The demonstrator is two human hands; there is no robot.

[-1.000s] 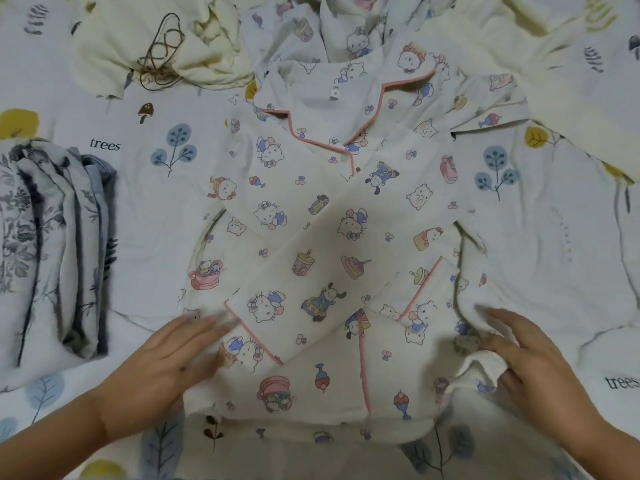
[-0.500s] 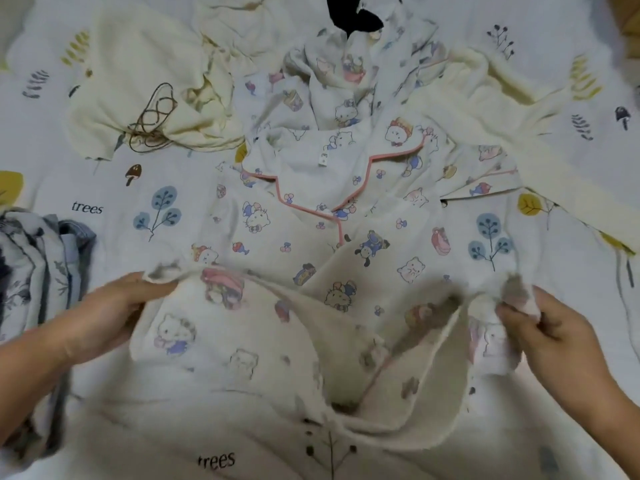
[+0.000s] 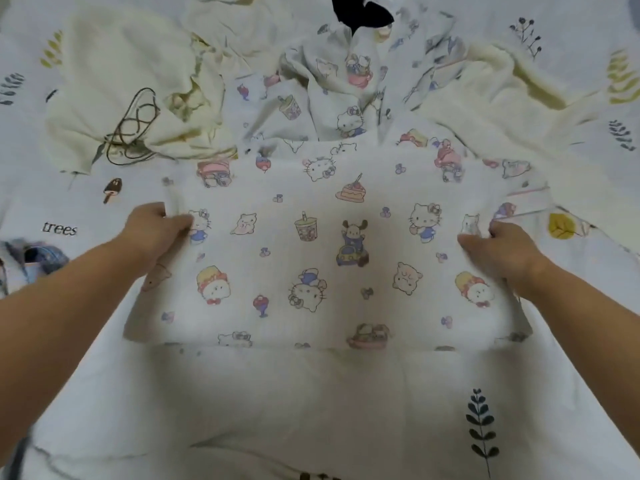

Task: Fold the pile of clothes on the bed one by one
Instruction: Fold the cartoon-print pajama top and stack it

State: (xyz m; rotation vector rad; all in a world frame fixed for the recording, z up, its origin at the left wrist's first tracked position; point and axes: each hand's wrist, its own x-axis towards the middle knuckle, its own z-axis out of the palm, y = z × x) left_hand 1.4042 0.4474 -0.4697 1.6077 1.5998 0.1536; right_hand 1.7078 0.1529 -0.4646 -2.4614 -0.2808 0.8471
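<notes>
The lower half of the cartoon-print pyjama top (image 3: 322, 251) is now seen doubled over towards the collar end. One second ago the top lay face-up, pink-piped front and folded-in sleeves showing, with both hands at its near hem. Half a second ago the hem was lifted clear of the bed sheet (image 3: 311, 410). At present only the plain printed back is presented, as a wide flat rectangle in the middle of the bed; the piping and collar are no longer visible.

The left hand (image 3: 157, 233) is closed on the left edge of the folded panel, thumb on top and fingers curled beneath the cloth. The right hand (image 3: 495, 245) is closed likewise on the right edge, a pinch of fabric held between thumb and fingers. Whether the panel is fully laid down or held slightly taut above the layer beneath cannot be told; its far edge is blurred.

Judgement: the lengthwise fold of this garment is nearly done; a release, a smoothing pass and possibly one further fold appear to remain.

Beyond the panel, a crumpled garment of the same print (image 3: 346, 84) and two cream garments (image 3: 138, 81) (image 3: 491, 109), one with a brown cord (image 3: 133, 128) on it, lie unfolded. A folded grey-patterned stack (image 3: 31, 258) is glimpsed at the left edge.
</notes>
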